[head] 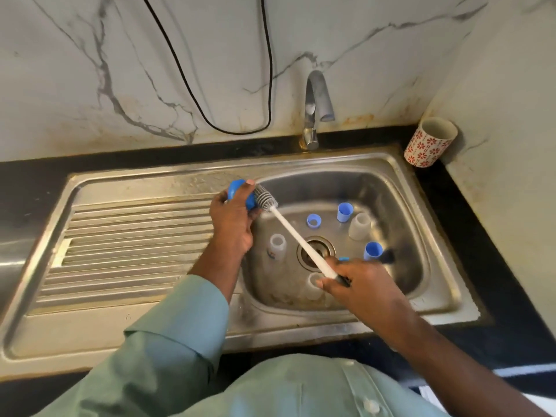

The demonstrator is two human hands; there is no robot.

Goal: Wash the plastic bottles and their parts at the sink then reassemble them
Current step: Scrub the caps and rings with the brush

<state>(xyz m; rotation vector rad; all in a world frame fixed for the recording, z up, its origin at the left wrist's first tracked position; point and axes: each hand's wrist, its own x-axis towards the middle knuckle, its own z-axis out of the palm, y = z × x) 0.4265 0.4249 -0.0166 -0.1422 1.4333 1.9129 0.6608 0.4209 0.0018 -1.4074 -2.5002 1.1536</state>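
In the steel sink basin [400, 206], standing around the drain [316, 251]: a clear bottle [276, 245] at the left with a small print on its side, a second clear bottle [359, 226] at the right, a third clear bottle [313, 288] at the front, partly hidden behind the right hand. Between them, three blue caps: one low ring-shaped cap [314, 221], one taller cap [344, 212] at the back, one more cap [373, 251] at the right. A dark blurred object [388, 256] just beside this last cap, not clear what.

Over the left edge of the basin, left hand [233, 218] with fingers curled round a blue part [240, 195]. Grey bristle head of the bottle brush [266, 200] touching this part, perhaps partly inside it; cannot tell for sure. Right hand [352, 278] closed round the lower end of the white brush handle, thumb along it.

Left of the basin, a ribbed draining board [129, 251]. Behind, a curved metal tap [314, 109], no water visible. Black countertop [469, 230] around the sink, a cup with red flower pattern [428, 144] in the right corner, seemingly empty. Marble-look wall with a black cable [192, 91] hanging in a loop. Green sleeves on both arms.
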